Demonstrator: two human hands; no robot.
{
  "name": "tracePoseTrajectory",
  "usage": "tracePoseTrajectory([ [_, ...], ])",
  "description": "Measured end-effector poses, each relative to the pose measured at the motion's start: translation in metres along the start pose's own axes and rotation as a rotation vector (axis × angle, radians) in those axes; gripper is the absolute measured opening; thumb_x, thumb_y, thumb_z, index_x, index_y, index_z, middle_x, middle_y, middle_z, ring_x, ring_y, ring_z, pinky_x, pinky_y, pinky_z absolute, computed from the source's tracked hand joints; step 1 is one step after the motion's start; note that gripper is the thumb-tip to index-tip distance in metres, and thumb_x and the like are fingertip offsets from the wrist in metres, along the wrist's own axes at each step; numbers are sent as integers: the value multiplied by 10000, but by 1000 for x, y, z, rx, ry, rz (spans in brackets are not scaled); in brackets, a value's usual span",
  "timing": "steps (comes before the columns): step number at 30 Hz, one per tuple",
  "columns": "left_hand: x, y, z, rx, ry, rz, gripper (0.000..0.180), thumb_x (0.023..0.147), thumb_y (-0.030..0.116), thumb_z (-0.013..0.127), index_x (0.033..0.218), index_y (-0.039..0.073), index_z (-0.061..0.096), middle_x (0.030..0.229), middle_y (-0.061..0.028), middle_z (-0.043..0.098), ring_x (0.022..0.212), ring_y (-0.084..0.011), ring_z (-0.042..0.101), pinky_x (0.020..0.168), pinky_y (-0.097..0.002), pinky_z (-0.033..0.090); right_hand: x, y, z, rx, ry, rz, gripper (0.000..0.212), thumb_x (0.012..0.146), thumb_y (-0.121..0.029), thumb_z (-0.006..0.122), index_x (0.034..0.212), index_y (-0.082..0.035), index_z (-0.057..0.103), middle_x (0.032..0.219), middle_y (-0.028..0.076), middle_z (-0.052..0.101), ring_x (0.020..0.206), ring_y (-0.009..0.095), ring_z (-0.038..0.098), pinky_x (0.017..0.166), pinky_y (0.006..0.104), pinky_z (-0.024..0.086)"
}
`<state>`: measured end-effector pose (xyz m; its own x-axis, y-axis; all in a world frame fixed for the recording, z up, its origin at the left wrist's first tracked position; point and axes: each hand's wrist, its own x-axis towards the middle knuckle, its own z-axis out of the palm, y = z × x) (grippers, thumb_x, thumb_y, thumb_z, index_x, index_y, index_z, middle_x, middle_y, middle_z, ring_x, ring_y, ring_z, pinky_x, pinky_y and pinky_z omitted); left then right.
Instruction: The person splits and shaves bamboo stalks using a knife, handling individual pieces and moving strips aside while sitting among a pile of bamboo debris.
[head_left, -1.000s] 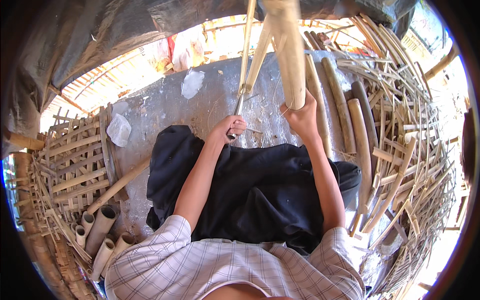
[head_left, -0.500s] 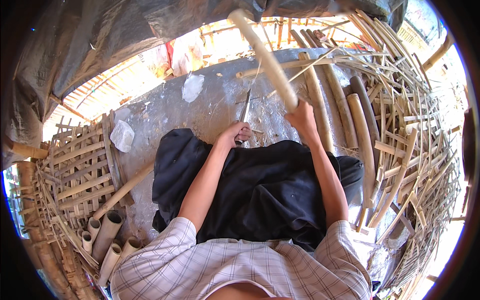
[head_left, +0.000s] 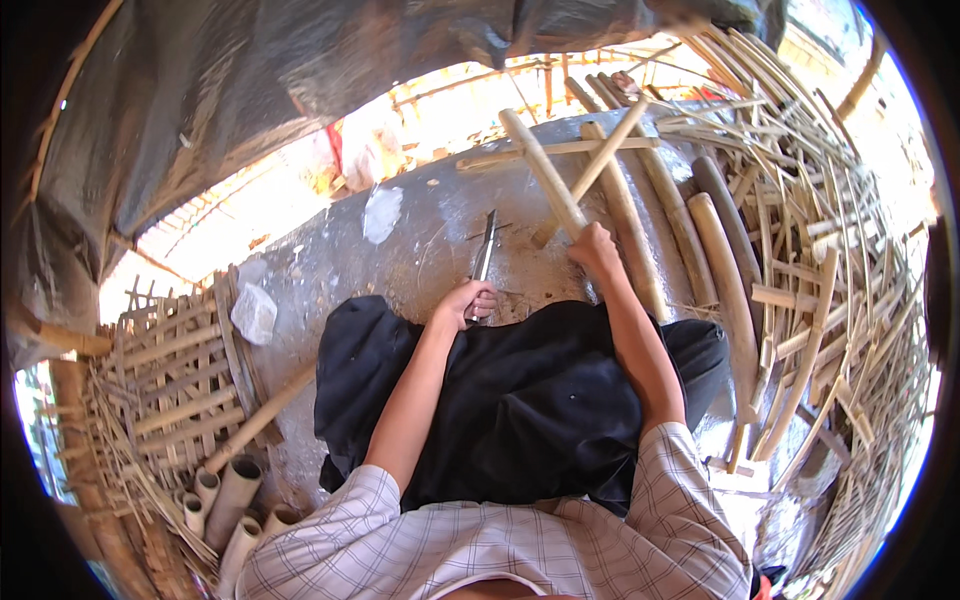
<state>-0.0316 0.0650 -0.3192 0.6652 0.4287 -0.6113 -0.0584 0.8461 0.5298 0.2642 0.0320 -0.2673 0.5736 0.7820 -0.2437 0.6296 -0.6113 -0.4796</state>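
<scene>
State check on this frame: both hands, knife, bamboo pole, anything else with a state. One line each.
left hand: closed on the knife handle
knife: blade pointing away, low over the concrete floor
right hand: gripping the bamboo pole
bamboo pole: tilted, lower end in hand
cut tubes: lying bundled, open ends showing

I see no labels, signs or screens; two crumpled clear plastic bags [head_left: 254, 312] [head_left: 381, 212] lie on the grey floor [head_left: 330, 262].

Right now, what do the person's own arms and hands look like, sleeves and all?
Both forearms are bare, and the left hand and right hand wear no gloves. Short, loose sleeves of a pale checked shirt with thin dark lines end around the elbows. No watch or rings show.
</scene>
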Motion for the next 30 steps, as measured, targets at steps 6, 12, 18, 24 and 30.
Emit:
tracePoseTrajectory([
  [6, 7, -9, 9, 381, 205, 226, 167, 882, 65, 621, 830, 85, 464, 630, -11, 511, 453, -100, 470, 399, -273, 393, 0, 11, 2, 74, -54, -81, 406, 697, -196, 744, 1048, 6, 719, 1099, 253, 715, 1042, 418, 702, 865, 494, 582],
  [12, -12, -1, 11, 592, 604, 601, 202, 846, 139, 673, 903, 29, 514, 671, -44, 555, 505, -133, 540, 437, -312, 448, -5, -7, 10, 107, -230, -379, 398, 652, -247, 800, 983, -32, 756, 937, 209, 738, 873, 368, 739, 738, 473, 604],
  [18, -80, 16, 2, 1466, 907, 612, 394, 866, 300, 748, 771, -52, 596, 757, -181, 650, 722, -337, 612, 753, -479, 487, -17, -53, 17, -113, -480, -369, 555, 641, -290, 880, 1149, -107, 753, 1168, 150, 699, 1055, 389, 687, 808, 566, 581],
  [24, -66, 57, 57, 1465, 779, 821, 268, 864, 197, 733, 842, -30, 592, 824, -180, 619, 843, -354, 602, 818, -458, 483, 4, -49, -12, 319, 73, -268, 431, 763, -145, 778, 1141, 1, 632, 1200, 216, 586, 1128, 442, 613, 869, 540, 568],
  [30, 65, 137, 111, 1665, 426, 1050, 413, 850, 139, 712, 1205, 0, 554, 1065, -194, 647, 1058, -375, 626, 938, -450, 488, 35, -28, -2, 597, 257, -56, 551, 756, -114, 771, 1215, 33, 505, 1269, 321, 493, 1128, 518, 572, 923, 551, 537],
])
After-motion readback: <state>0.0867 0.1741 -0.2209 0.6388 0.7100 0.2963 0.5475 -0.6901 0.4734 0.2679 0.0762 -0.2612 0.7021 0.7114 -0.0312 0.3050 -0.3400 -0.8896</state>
